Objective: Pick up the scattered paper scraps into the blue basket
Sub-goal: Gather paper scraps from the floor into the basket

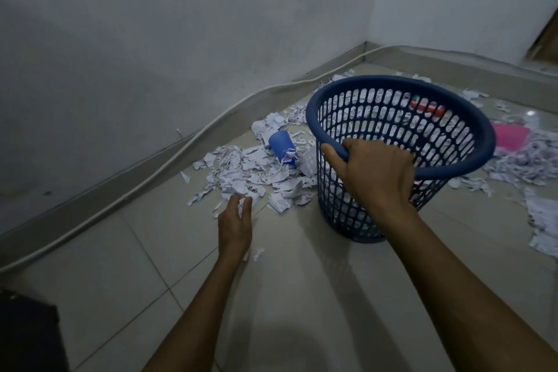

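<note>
Right hand (374,172) gripped the basket (471,157) rim, tipping it toward the pile. Left hand (235,226) pinched a paper scrap (241,205) at the pile's near edge, 9 o'clock of the basket. Some paper already inside; most scraps (241,169) lay on the floor (287,296) around it. Early stage.

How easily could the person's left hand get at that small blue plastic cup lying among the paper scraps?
Probably yes. The left hand, gripping white paper scraps, lies just short of the small blue plastic cup, with only loose scraps between. Its fingers are full, though. The right hand holds the blue plastic basket.
</note>
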A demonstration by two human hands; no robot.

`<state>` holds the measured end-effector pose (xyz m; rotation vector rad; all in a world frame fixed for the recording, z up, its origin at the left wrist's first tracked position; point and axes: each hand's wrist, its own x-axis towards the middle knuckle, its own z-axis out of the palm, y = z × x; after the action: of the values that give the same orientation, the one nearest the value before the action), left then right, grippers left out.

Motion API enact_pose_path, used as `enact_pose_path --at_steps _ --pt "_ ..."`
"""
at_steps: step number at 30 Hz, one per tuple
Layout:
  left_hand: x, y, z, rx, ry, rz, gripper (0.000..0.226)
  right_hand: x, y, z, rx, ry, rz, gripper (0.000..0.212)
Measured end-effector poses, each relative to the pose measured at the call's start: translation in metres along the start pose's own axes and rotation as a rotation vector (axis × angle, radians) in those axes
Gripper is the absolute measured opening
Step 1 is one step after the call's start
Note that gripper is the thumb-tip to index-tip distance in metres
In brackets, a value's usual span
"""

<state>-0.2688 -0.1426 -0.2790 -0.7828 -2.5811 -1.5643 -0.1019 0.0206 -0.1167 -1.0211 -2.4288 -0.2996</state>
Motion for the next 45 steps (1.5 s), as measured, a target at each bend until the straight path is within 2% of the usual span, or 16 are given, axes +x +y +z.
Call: enact_pose_path --at_steps 9,13,18,21,24,28,31,35,39,42,45 --pt "0.061 0.126 -0.018 -0.093 -0.02 0.265 0.02 -0.002 0.002 -0.01 0.02 -0.074 -0.037 0.06" --pt "0.088 0.179 -0.02 -0.034 -0.18 0.418 0.026 -0.007 -0.004 -0.016 0.05 -0.119 -0.066 0.055" --pt "0.102 0.235 -0.012 0.293 -0.455 0.545 0.028 -0.016 -0.018 -0.019 0.049 -0.169 -0.118 0.058" --pt "0.107 0.243 -0.001 0.382 -0.58 0.517 0.032 -0.014 -0.018 -0.019 0.078 -0.176 -0.091 0.059" --pt "0.105 0.243 0.005 0.376 -0.603 0.497 0.034 -0.012 -0.014 -0.018 0.095 -0.147 -0.067 0.059" --pt "0.106 0.225 0.003 0.172 -0.478 0.48 0.026 -0.012 -0.008 -0.017 0.09 -0.112 -0.033 0.059" --pt "0.103 0.197 -0.003 -0.025 -0.297 0.412 0.02 -0.01 -0.004 -0.018 0.077 -0.063 -0.013 0.056" --pt "0.082 0.129 -0.017 -0.036 -0.147 0.244 0.017 -0.008 0.001 -0.014 0.084 -0.08 -0.005 0.055" --pt "0.047 0.039 -0.025 0.043 -0.173 0.037 0.013 -0.006 0.0 -0.01 0.054 -0.064 -0.018 0.056" --pt "0.011 -0.019 -0.029 0.124 -0.238 -0.048 0.008 -0.004 -0.002 -0.009 0.027 -0.054 -0.024 0.058" --pt "-0.022 -0.062 -0.029 0.212 -0.329 -0.135 0.021 -0.001 0.0 -0.005 0.029 -0.065 -0.007 0.064"
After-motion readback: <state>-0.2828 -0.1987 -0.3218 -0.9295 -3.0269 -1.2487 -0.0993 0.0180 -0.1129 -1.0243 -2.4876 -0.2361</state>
